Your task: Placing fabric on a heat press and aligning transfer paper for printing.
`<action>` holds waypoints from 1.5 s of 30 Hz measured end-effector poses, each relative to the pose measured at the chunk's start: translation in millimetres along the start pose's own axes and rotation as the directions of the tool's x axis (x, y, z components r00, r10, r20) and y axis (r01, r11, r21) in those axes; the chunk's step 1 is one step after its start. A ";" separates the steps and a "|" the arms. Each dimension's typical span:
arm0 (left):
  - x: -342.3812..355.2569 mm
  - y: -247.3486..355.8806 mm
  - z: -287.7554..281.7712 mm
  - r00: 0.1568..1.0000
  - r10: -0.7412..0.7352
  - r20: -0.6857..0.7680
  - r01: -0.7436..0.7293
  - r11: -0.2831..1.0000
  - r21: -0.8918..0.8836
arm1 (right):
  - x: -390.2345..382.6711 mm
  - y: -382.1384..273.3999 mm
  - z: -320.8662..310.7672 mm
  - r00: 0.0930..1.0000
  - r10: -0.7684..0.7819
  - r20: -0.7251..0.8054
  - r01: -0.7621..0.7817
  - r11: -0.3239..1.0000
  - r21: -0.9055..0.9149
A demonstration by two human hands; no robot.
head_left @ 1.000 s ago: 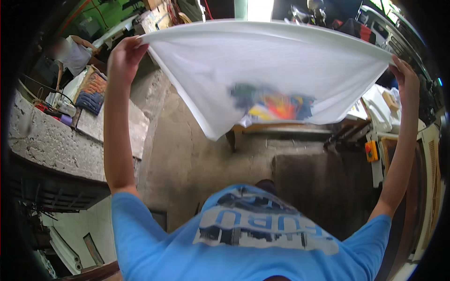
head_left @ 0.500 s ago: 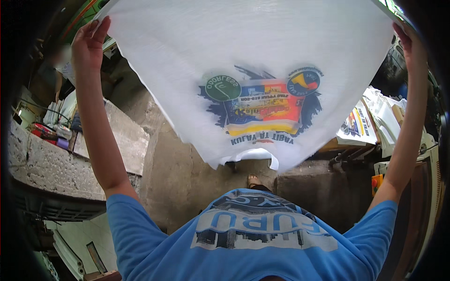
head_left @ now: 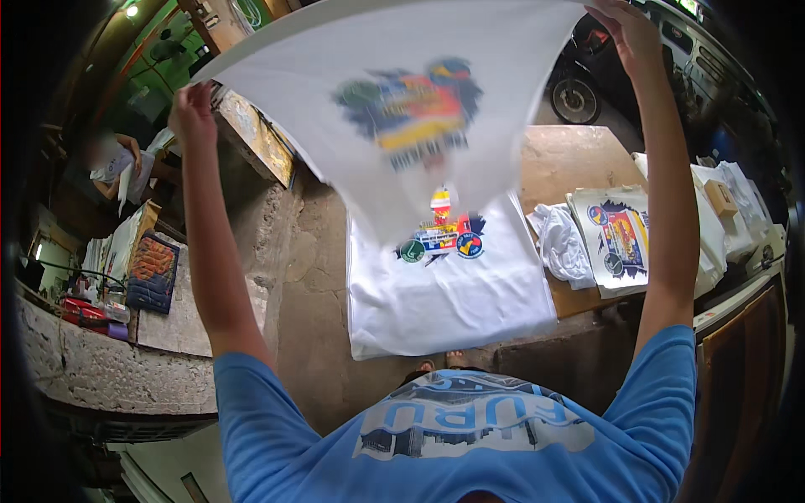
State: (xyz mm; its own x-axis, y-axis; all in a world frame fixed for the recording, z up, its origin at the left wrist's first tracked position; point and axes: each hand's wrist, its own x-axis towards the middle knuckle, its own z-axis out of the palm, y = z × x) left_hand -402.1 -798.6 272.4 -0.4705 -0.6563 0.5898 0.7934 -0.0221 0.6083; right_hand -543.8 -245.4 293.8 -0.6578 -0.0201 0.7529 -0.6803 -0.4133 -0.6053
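Note:
A white T-shirt [head_left: 302,75] with a colourful print is stretched out in front of me at arm's length, its print blurred by motion. At its upper left corner my left hand [head_left: 194,116] pinches the cloth. My right hand [head_left: 627,38], higher up, grips the opposite corner, its fingers closed on the edge. The shirt's lower part hangs over another printed white shirt [head_left: 453,293], which lies spread below with its print facing up. Part of that lower shirt is hidden behind the hanging cloth.
At the right, a wooden table [head_left: 579,155] bears a crumpled white cloth [head_left: 563,247], a stack of printed sheets [head_left: 620,239] and a small brown box [head_left: 719,199]. A rough concrete ledge [head_left: 117,352] runs along the left. Farther off are a person [head_left: 126,172] and a motorcycle [head_left: 575,99].
The held shirt has swung up and away, shifting left in view, and my right hand has come inward. The spread shirt beneath and the table now show.

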 end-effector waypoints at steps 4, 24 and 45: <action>-62.6 8.9 2.3 1.000 0.008 -0.012 -0.005 0.982 0.190 | -21.2 38.6 -70.2 0.983 0.181 -0.024 -0.183 0.971 -0.154; -505.0 -60.9 -212.3 0.565 -0.682 -0.465 0.806 0.334 0.488 | -486.9 92.3 -127.0 0.538 0.577 -0.614 -0.841 0.323 -0.434; -550.2 -38.7 -227.3 -0.392 -0.916 0.085 0.113 0.044 0.993 | -708.1 -71.4 -3.6 0.410 0.460 -0.787 -0.866 -0.074 -0.494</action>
State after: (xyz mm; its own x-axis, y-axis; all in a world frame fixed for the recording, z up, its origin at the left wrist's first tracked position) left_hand -86.2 -608.1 -196.3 -0.5754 0.3415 -0.7432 -0.4017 0.6735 0.6205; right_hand -30.7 -198.4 -197.0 -0.8374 0.5183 -0.1735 0.4604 0.4978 -0.7350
